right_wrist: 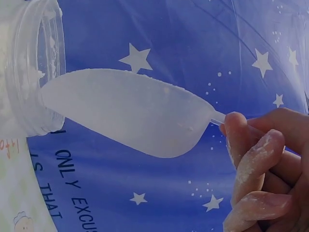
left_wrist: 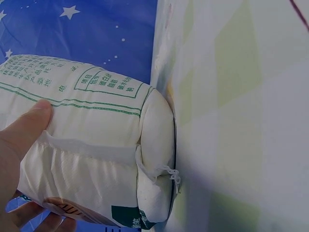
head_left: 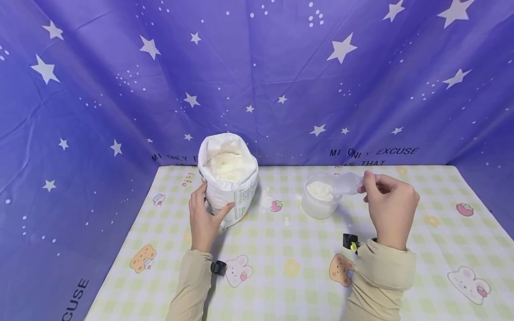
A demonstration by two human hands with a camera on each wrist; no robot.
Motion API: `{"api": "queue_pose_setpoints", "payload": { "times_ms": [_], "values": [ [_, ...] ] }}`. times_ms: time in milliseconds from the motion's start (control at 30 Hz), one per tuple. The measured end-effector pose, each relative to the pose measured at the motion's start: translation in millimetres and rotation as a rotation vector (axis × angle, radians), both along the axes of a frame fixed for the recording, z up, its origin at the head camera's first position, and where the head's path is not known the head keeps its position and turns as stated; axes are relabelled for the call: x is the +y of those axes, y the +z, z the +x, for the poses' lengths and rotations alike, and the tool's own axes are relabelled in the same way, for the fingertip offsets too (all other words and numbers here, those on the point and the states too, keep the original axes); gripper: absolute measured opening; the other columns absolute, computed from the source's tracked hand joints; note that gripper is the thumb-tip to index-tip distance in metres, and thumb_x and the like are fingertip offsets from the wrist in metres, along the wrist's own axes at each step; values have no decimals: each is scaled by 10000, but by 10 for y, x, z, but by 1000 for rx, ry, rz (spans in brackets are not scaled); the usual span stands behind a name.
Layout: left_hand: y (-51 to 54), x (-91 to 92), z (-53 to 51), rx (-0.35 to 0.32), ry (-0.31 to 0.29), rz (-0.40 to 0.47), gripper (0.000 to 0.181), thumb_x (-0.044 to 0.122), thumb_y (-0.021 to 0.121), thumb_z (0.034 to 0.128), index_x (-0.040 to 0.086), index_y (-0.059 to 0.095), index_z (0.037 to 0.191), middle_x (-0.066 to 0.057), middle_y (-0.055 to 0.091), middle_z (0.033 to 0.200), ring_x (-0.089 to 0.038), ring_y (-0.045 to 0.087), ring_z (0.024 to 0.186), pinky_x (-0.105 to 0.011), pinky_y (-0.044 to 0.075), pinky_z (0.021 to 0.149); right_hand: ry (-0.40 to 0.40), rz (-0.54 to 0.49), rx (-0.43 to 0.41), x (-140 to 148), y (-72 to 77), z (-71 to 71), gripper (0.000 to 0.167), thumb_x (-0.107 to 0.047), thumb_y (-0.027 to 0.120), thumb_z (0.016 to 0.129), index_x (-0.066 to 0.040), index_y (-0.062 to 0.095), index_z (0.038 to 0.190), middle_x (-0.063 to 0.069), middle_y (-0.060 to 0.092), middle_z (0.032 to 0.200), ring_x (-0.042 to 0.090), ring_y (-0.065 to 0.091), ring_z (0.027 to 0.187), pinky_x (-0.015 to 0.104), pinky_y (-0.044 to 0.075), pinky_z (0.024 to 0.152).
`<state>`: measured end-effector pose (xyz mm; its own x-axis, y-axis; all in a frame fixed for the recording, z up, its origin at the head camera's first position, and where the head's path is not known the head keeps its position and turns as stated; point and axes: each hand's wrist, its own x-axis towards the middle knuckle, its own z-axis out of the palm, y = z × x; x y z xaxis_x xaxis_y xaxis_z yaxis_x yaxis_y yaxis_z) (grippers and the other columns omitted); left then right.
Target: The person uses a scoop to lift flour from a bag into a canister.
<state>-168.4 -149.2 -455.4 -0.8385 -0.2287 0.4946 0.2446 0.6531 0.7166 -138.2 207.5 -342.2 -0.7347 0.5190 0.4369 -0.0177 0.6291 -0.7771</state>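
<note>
An open white bag [head_left: 241,196] of pale powder [head_left: 228,167] stands upright on the table's left half. My left hand [head_left: 206,218] holds its near left side, thumb in front and fingers around the side. Green print and a stitched bottom show on the bag [left_wrist: 96,121] in the left wrist view. My right hand [head_left: 391,205] pinches the handle of a translucent plastic scoop [head_left: 347,183]. The scoop's tip lies at the mouth of a clear round jar [head_left: 319,208], which holds white powder [head_left: 320,190]. White dust coats the right fingers [right_wrist: 260,157] in the right wrist view.
A green-and-white checked cloth [head_left: 281,290] with cartoon prints covers the table. Some spilled powder [head_left: 266,198] lies between bag and jar. Behind the table hangs a blue curtain [head_left: 257,80] with white stars. Each wrist wears a black strap mount.
</note>
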Motion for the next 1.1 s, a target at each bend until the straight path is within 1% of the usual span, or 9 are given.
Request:
{"api": "queue_pose_setpoints", "payload": {
  "times_ms": [67, 167, 367, 533, 667, 800, 933, 1000, 1100],
  "values": [
    [-1, 2, 4, -4, 2, 4, 892, 273, 909, 701, 43, 440, 1424, -166, 484, 1378, -317, 454, 1255, -449, 488, 1073, 5, -4, 11, 8, 7, 5, 397, -301, 617, 951, -45, 759, 682, -250, 517, 464, -66, 463, 402, 153, 344, 501],
    [-8, 6, 5, -2, 5, 5, 893, 276, 907, 704, 43, 438, 1427, -165, 484, 1374, -315, 453, 1252, -453, 488, 1071, 10, -25, 26, 11, 25, 14, 393, -301, 624, 951, -42, 760, 689, -254, 531, 476, -44, 477, 403, 158, 337, 462],
    [-17, 1, 9, -3, 11, -1, 895, 279, 906, 704, 41, 436, 1428, -162, 484, 1373, -310, 454, 1254, -426, 487, 1073, 55, -116, 63, -34, 30, 4, 376, -293, 643, 952, -25, 758, 715, -218, 599, 533, 21, 518, 427, 172, 337, 374],
    [-5, -20, 9, -15, 10, 0, 895, 286, 902, 710, 61, 431, 1437, -151, 473, 1388, -306, 440, 1263, -407, 474, 1091, 138, -192, 110, -153, 32, -79, 360, -287, 659, 952, -9, 756, 745, -179, 633, 569, 60, 528, 446, 172, 353, 380],
    [7, -29, 6, -6, 5, 0, 899, 286, 905, 705, 62, 433, 1436, -151, 471, 1390, -308, 438, 1262, -399, 469, 1094, 205, -223, 158, -275, 97, -162, 362, -291, 663, 953, -3, 751, 751, -141, 643, 585, 94, 528, 458, 162, 424, 430],
    [5, -20, 5, 0, -6, 6, 893, 282, 904, 707, 55, 436, 1433, -159, 472, 1388, -317, 440, 1259, -413, 470, 1095, 275, -288, 193, -373, 172, -223, 358, -277, 677, 945, 23, 746, 761, -120, 656, 587, 104, 526, 455, 167, 488, 471],
    [4, -6, 13, -5, -6, 13, 890, 274, 903, 710, 59, 434, 1436, -159, 474, 1385, -320, 440, 1259, -414, 466, 1098, 348, -324, 220, -459, 241, -277, 348, -266, 687, 940, 32, 753, 774, -107, 665, 592, 104, 524, 457, 185, 496, 475],
    [6, -4, 15, -4, -8, 14, 892, 266, 905, 707, 55, 434, 1435, -161, 475, 1379, -319, 440, 1255, -422, 467, 1096, 380, -322, 228, -511, 275, -298, 336, -262, 688, 939, 23, 760, 775, -103, 667, 593, 112, 524, 458, 189, 487, 474],
    [5, -5, 5, -7, -8, 14, 901, 271, 908, 702, 56, 433, 1437, -159, 479, 1371, -313, 443, 1253, -429, 470, 1094, 430, -321, 241, -595, 328, -318, 324, -256, 693, 938, 14, 765, 775, -93, 672, 599, 129, 524, 458, 197, 442, 437]
  ]
}}
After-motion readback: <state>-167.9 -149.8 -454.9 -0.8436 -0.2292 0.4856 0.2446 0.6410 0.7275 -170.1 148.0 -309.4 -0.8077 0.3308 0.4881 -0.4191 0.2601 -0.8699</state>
